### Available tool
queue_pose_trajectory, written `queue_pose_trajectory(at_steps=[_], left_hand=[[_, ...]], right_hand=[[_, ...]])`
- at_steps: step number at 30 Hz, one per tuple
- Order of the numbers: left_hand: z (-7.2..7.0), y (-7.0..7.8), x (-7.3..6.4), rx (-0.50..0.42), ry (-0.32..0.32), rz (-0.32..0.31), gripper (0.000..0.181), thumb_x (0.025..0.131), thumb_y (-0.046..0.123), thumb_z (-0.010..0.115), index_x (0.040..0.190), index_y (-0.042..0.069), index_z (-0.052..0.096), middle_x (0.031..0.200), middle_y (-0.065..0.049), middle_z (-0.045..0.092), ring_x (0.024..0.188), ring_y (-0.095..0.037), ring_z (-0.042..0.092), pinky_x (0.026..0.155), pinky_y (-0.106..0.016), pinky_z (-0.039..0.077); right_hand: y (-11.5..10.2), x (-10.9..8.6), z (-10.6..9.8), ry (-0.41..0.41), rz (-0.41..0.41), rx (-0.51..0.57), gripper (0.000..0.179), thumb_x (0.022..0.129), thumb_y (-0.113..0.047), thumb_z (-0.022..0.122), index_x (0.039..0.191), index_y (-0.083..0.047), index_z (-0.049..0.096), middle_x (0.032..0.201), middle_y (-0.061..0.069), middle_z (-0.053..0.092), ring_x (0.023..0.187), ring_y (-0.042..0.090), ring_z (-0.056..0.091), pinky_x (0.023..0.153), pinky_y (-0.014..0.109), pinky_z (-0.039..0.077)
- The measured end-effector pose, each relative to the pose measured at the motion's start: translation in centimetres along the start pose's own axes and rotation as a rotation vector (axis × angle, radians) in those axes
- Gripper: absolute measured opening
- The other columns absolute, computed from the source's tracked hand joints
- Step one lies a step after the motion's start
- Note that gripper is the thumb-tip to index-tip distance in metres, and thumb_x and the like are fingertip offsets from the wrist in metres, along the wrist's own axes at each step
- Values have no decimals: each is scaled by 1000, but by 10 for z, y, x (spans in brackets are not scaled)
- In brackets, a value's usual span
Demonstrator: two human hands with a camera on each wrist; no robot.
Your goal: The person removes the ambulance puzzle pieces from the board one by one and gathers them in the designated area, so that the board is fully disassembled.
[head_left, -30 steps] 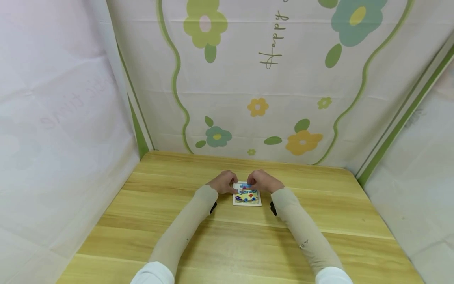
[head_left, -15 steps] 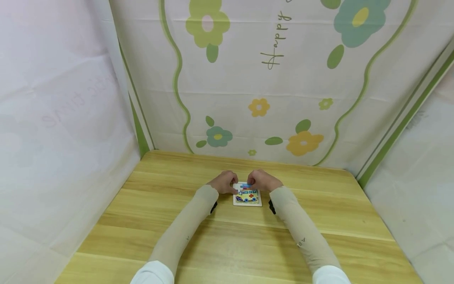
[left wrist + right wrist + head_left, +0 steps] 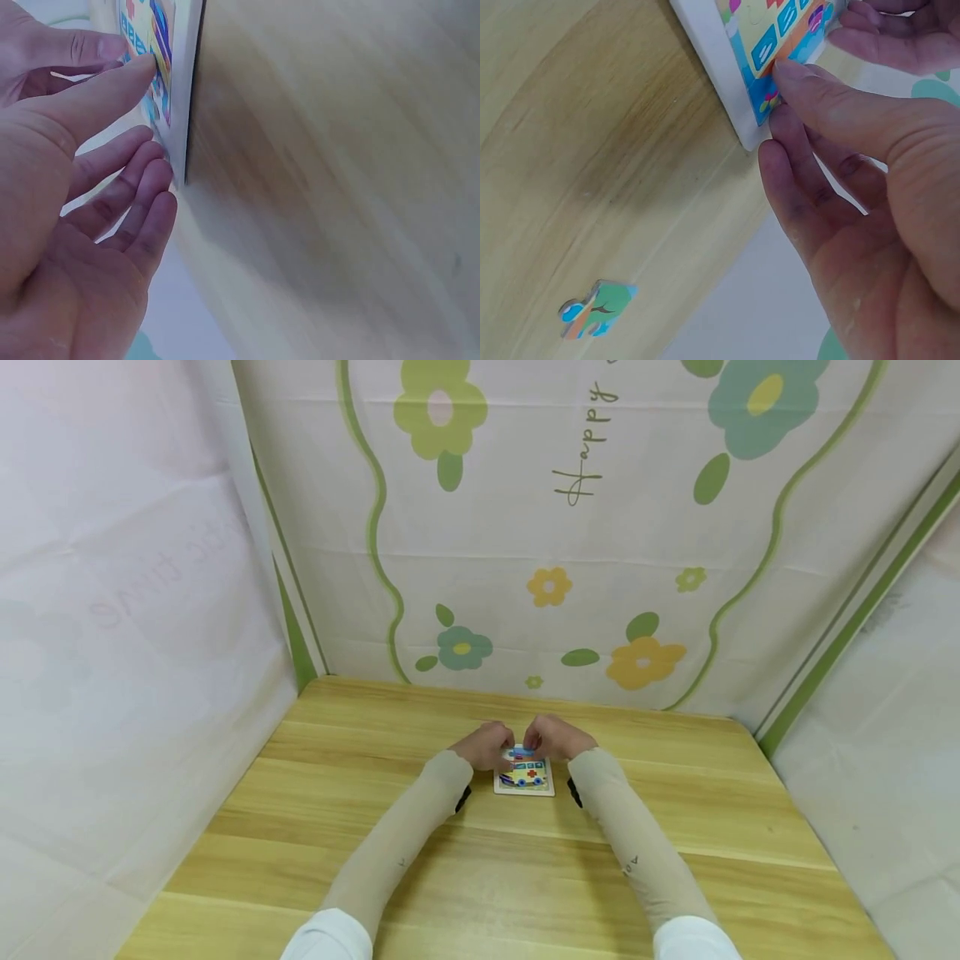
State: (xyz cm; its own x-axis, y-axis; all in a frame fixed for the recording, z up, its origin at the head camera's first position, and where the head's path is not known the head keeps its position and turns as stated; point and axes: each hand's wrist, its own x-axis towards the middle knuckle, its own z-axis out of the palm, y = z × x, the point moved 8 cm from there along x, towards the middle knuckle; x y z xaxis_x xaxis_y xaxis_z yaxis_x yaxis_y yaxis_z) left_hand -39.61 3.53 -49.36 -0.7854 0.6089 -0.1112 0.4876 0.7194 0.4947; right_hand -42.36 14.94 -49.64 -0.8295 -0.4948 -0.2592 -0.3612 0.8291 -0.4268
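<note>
A small jigsaw puzzle [image 3: 525,774] with a yellow ambulance picture lies flat in a white frame [image 3: 718,75]. At its far left, the thumb of my left hand [image 3: 483,746] touches the picture while the other fingers, loosely bent, rest by the frame's edge. From the far right, my right hand [image 3: 558,739] pinches the puzzle's edge, thumb on the picture and fingertips against the frame. The two hands nearly meet over the top part, which they partly hide. A loose puzzle piece [image 3: 600,309], green, blue and orange, lies on the table in the right wrist view.
The wooden table [image 3: 480,877] spreads around the puzzle. A white cloth printed with flowers [image 3: 465,527] hangs behind its far edge, and pale cloth walls [image 3: 135,677] stand at both sides. Each wrist carries a dark strap-on device [image 3: 574,792].
My left hand has shifted right over the puzzle's upper left, closer to the right hand. My right hand stays at almost the same spot. The puzzle has not visibly moved.
</note>
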Motion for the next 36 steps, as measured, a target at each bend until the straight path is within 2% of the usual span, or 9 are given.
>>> queue_pose_trajectory(at_steps=[10, 16, 21, 29, 32, 36], left_hand=[[9, -7, 16, -56, 46, 3, 34, 94, 17, 82, 121, -1, 71, 120, -13, 71, 102, -19, 61, 93, -35, 54], [8, -6, 17, -85, 73, 30, 34, 92, 15, 84, 120, -1, 71, 116, -12, 71, 102, -20, 63, 93, -36, 56], [8, -5, 18, -72, 77, 38, 35, 92, 16, 84, 120, -1, 71, 116, -12, 71, 103, -20, 64, 93, -35, 56], [11, -10, 18, -71, 64, 0, 34, 94, 18, 83, 121, 1, 71, 117, -10, 70, 104, -19, 63, 95, -35, 55], [10, -10, 17, -74, 63, -13, 36, 94, 19, 83, 122, 1, 71, 117, -10, 70, 104, -18, 62, 96, -35, 55], [9, -9, 15, -92, 62, -16, 36, 94, 18, 82, 124, 0, 69, 119, -12, 69, 106, -21, 62, 99, -38, 54]], right_hand=[[1, -1, 0, 10, 0, 29, 16, 90, 4, 80, 104, -5, 80, 102, 6, 78, 94, 17, 71, 87, 33, 62], [0, -3, -2, 7, 1, 31, 16, 90, 5, 79, 104, -3, 77, 102, 10, 76, 96, 22, 71, 88, 34, 61], [2, -5, -2, 9, 7, 47, 17, 90, 5, 79, 105, -3, 76, 102, 9, 75, 95, 20, 70, 87, 33, 61], [9, -7, 1, 38, -8, 121, 11, 94, 0, 77, 103, -6, 75, 99, 4, 75, 91, 15, 69, 86, 33, 61], [11, -8, 1, 69, -11, 166, 4, 99, -4, 73, 102, -6, 75, 98, 4, 75, 90, 16, 70, 85, 35, 61], [12, -10, 0, 118, -7, 200, 5, 101, -6, 70, 102, -5, 75, 98, 5, 75, 90, 16, 70, 86, 36, 60]])
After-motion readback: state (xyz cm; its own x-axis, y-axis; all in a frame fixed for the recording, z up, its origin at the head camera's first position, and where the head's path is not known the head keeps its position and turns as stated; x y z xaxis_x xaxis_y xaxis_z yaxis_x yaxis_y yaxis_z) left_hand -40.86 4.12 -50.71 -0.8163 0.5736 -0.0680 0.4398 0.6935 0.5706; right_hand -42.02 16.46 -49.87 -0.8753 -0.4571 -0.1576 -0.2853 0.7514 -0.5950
